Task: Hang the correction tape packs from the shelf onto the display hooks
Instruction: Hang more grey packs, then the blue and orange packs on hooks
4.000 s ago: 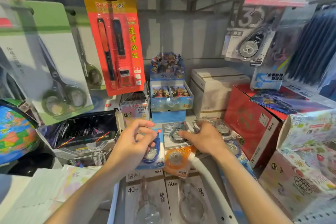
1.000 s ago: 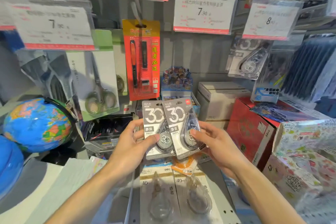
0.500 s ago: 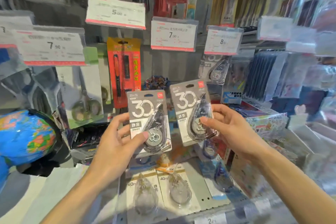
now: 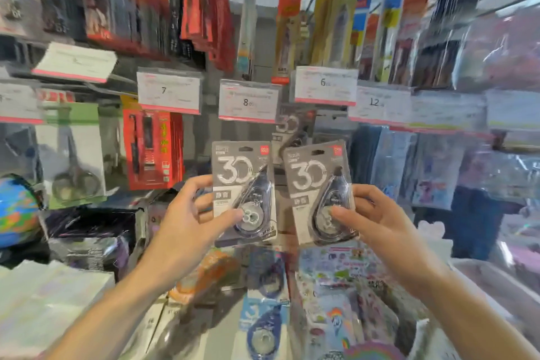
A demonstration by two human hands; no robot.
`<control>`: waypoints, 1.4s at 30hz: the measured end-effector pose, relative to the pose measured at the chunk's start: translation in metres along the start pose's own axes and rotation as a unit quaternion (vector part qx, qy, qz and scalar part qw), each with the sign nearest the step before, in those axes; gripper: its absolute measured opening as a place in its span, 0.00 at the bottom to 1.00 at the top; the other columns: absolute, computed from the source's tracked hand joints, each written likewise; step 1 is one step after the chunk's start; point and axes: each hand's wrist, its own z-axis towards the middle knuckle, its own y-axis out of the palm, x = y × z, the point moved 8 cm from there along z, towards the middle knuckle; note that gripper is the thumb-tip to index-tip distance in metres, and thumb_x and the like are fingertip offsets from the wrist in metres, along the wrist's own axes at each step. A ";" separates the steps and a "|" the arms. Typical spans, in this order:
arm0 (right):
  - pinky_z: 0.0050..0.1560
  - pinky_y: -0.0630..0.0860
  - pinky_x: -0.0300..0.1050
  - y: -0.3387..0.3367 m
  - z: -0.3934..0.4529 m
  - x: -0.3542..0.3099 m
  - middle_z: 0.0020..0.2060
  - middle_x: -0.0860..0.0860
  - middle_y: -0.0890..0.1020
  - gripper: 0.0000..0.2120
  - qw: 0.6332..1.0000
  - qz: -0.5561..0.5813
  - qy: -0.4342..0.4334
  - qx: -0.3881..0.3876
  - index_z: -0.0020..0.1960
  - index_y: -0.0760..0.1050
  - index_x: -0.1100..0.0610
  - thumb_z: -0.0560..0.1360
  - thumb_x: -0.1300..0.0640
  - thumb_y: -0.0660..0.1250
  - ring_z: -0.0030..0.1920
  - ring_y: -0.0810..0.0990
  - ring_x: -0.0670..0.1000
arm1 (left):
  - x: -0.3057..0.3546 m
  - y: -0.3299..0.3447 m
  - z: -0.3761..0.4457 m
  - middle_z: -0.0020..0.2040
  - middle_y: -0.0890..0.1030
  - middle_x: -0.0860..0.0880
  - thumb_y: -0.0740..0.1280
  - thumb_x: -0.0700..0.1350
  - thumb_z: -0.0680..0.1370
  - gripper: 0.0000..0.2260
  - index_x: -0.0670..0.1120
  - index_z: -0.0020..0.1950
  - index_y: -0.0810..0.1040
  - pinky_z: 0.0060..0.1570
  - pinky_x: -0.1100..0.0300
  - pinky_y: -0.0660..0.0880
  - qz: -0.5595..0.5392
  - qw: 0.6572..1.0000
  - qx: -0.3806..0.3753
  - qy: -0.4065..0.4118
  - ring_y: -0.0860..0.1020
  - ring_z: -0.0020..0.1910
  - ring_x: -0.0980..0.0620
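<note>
Both forearms reach up from the lower corners toward a stationery display. The left hand (image 4: 187,225) pinches one grey correction tape pack (image 4: 243,184) upright, thumb across its blister; the right hand (image 4: 380,222) grips a second pack (image 4: 318,193), tilted slightly, just beside the first. Both packs sit below the price tags (image 4: 248,101), with another hanging pack (image 4: 292,128) behind them, blurred.

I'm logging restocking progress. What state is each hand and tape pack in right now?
Left hand: pinches the left pack.
Right hand: pinches the right pack.
Left pack: held up, upright, not hung.
Right pack: held up, slightly tilted, not hung.
Hung pack: on a hook behind the 8 tag.
Blue pack: lying on the shelf.
</note>
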 end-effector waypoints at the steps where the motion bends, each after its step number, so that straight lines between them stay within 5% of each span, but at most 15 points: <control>1: 0.49 0.82 0.39 -0.009 -0.001 -0.001 0.50 0.51 0.90 0.20 1.000 0.000 -0.003 -0.002 0.62 0.77 0.55 0.72 0.51 0.76 0.49 0.89 0.48 | 0.005 0.007 -0.001 0.56 0.88 0.54 0.78 0.49 0.69 0.25 0.57 0.63 0.75 0.46 0.67 0.81 0.006 1.000 0.004 0.001 0.87 0.52 0.52; 4: 0.55 0.80 0.44 -0.027 0.001 -0.004 0.52 0.51 0.89 0.21 1.000 -0.002 -0.012 -0.013 0.62 0.77 0.53 0.71 0.50 0.76 0.52 0.89 0.50 | 0.019 0.021 -0.002 0.58 0.87 0.54 0.78 0.51 0.67 0.28 0.56 0.65 0.74 0.47 0.60 0.82 0.028 0.999 0.028 0.004 0.87 0.53 0.52; 8: 0.49 0.82 0.35 -0.037 0.006 -0.009 0.53 0.50 0.89 0.22 0.999 0.012 -0.014 -0.039 0.62 0.77 0.51 0.71 0.47 0.76 0.53 0.88 0.49 | 0.042 0.024 -0.001 0.59 0.87 0.53 0.79 0.53 0.66 0.30 0.55 0.66 0.74 0.54 0.52 0.82 0.059 0.997 0.052 0.017 0.87 0.53 0.50; 14: 0.57 0.80 0.48 -0.030 0.016 -0.015 0.53 0.49 0.89 0.22 0.999 0.014 -0.025 -0.046 0.61 0.77 0.49 0.70 0.44 0.75 0.52 0.89 0.49 | 0.062 0.023 0.008 0.57 0.88 0.56 0.77 0.52 0.70 0.25 0.58 0.64 0.73 0.52 0.53 0.79 0.088 0.995 0.036 0.034 0.87 0.53 0.51; 19: 0.51 0.86 0.55 -0.028 0.019 -0.018 0.53 0.51 0.89 0.23 0.998 0.026 -0.032 -0.044 0.61 0.77 0.49 0.69 0.44 0.76 0.52 0.89 0.52 | 0.078 0.023 0.018 0.57 0.87 0.57 0.79 0.54 0.70 0.24 0.65 0.61 0.73 0.56 0.52 0.79 0.127 0.990 0.012 0.065 0.87 0.54 0.54; 24: 0.42 0.85 0.38 -0.033 0.021 -0.026 0.52 0.50 0.89 0.20 0.998 0.025 -0.050 -0.040 0.61 0.78 0.51 0.72 0.48 0.76 0.49 0.89 0.50 | 0.098 0.023 0.026 0.58 0.87 0.58 0.77 0.57 0.69 0.23 0.68 0.61 0.74 0.58 0.51 0.78 0.130 0.987 -0.005 0.100 0.86 0.56 0.55; 29: 0.40 0.85 0.40 -0.039 0.024 -0.029 0.53 0.51 0.89 0.19 0.998 0.032 -0.050 -0.033 0.60 0.79 0.49 0.70 0.48 0.77 0.51 0.90 0.52 | 0.118 0.023 0.031 0.60 0.87 0.56 0.77 0.55 0.70 0.24 0.66 0.63 0.74 0.61 0.47 0.76 0.136 0.983 -0.017 0.127 0.85 0.58 0.54; 36: 0.58 0.78 0.45 -0.032 0.038 -0.042 0.54 0.42 0.88 0.14 0.996 -0.027 -0.081 -0.019 0.59 0.78 0.42 0.75 0.45 0.76 0.54 0.87 0.44 | 0.132 0.020 0.034 0.59 0.87 0.57 0.77 0.55 0.71 0.22 0.67 0.62 0.74 0.58 0.55 0.76 0.144 0.978 -0.011 0.153 0.85 0.57 0.55; 42: 0.45 0.80 0.30 -0.013 0.047 -0.049 0.50 0.38 0.87 0.12 0.994 -0.022 -0.103 -0.019 0.58 0.77 0.44 0.77 0.48 0.75 0.50 0.87 0.39 | 0.124 0.017 0.034 0.59 0.87 0.55 0.77 0.55 0.71 0.24 0.64 0.65 0.74 0.60 0.51 0.76 0.139 0.979 -0.012 0.146 0.86 0.58 0.54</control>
